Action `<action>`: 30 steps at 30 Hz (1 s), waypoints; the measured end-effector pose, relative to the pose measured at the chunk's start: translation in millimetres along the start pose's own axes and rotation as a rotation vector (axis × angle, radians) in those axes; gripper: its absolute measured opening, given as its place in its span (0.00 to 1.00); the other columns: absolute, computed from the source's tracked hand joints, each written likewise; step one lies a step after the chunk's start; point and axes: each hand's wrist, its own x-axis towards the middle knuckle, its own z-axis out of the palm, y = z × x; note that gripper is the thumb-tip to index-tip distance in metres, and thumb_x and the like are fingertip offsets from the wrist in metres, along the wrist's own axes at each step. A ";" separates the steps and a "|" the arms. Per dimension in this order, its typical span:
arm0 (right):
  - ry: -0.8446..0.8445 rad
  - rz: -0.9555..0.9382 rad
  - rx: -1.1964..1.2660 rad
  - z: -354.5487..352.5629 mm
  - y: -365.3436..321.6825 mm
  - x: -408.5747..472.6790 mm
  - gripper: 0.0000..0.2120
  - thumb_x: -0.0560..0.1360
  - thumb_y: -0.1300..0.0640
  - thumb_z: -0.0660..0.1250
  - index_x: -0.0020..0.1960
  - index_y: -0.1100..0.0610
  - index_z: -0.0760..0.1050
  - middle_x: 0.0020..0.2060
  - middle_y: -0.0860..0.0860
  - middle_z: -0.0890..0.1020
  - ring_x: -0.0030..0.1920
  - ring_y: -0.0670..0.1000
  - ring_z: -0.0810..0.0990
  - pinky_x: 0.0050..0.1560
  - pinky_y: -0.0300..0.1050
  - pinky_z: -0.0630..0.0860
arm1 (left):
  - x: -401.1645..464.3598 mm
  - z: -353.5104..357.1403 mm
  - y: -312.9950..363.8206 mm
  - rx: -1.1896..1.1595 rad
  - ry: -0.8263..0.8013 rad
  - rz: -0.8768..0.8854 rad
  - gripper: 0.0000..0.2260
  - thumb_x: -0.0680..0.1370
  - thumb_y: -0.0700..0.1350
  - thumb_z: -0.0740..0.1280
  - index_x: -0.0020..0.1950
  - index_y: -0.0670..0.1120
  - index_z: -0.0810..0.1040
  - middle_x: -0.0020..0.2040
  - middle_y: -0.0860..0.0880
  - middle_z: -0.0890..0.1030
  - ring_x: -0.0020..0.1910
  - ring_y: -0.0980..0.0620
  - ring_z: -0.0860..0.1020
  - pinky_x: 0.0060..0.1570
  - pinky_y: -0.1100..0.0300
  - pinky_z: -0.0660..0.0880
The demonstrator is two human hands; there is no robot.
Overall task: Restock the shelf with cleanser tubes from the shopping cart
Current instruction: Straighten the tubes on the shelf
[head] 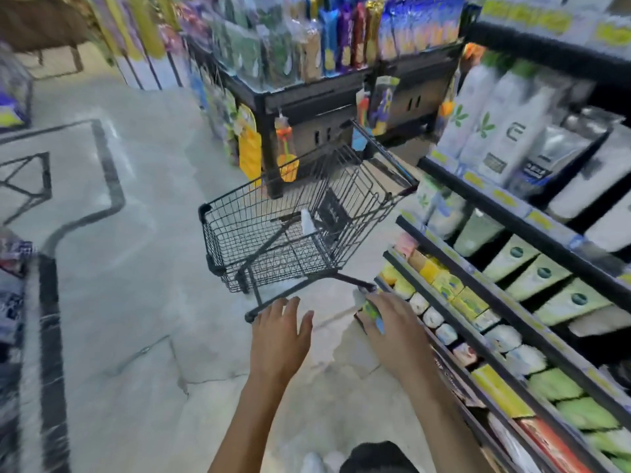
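Observation:
A black wire shopping cart (273, 233) stands in the aisle ahead of me, tilted in the view. One white tube (308, 221) lies inside its basket. My left hand (280, 336) hovers open, fingers spread, just short of the cart's lower frame. My right hand (392, 326) holds a small greenish tube (370, 310) close to the front edge of the low shelf (444, 312) on the right. Pale green cleanser tubes (543, 274) stand in rows on the shelf above. The whole frame is blurred by motion.
The tiered black shelving (512, 213) runs along the right, packed with tubes, boxes and bottles. A black end display (307, 90) with hanging packets stands behind the cart. Light tiled floor (136, 302) with a dark inlay spreads to the left.

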 end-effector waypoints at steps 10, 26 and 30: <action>-0.054 -0.046 0.044 41.9 -8.1 115.3 0.18 0.83 0.48 0.64 0.69 0.54 0.76 0.65 0.49 0.77 0.69 0.53 0.72 0.68 0.54 0.73 | 95.5 17.8 -30.0 -0.053 -0.042 -0.072 0.19 0.84 0.59 0.59 0.68 0.50 0.76 0.60 0.49 0.80 0.56 0.45 0.80 0.58 0.45 0.76; -0.233 0.013 0.028 66.0 0.5 352.4 0.21 0.85 0.47 0.61 0.75 0.53 0.72 0.73 0.51 0.73 0.75 0.52 0.67 0.72 0.52 0.70 | 304.0 58.0 -31.5 -0.042 -0.269 -0.164 0.23 0.84 0.59 0.58 0.74 0.48 0.72 0.67 0.45 0.77 0.67 0.42 0.75 0.65 0.43 0.73; -0.257 0.068 -0.012 75.5 6.0 411.8 0.21 0.84 0.46 0.61 0.75 0.52 0.71 0.73 0.52 0.71 0.73 0.54 0.68 0.70 0.55 0.72 | 350.6 75.9 -38.5 -0.068 -0.320 -0.181 0.21 0.85 0.58 0.59 0.73 0.47 0.72 0.65 0.45 0.78 0.64 0.42 0.76 0.61 0.45 0.75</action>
